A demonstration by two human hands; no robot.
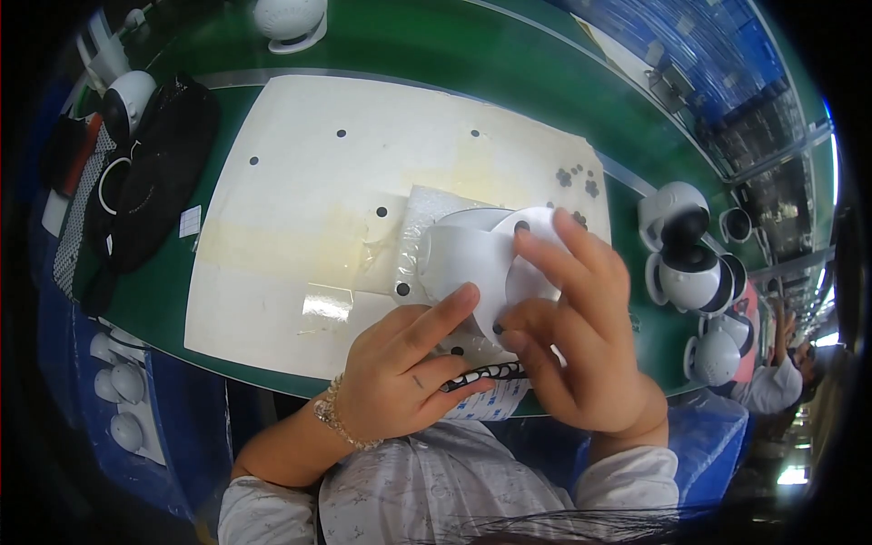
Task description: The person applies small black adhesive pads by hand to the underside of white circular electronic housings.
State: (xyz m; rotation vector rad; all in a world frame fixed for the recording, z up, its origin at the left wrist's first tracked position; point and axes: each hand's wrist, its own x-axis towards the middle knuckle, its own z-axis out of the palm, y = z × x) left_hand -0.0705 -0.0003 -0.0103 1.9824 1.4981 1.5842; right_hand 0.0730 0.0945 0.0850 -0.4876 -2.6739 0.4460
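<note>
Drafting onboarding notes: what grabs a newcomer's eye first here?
First, the smooth white rounded piece near the middle, with the right hand at its right side and the left hand, holding a black-and-white strip, at its lower edge. Next, the pale board around it, scattered with black dots. Then the white units with black parts clustered at right.
</note>
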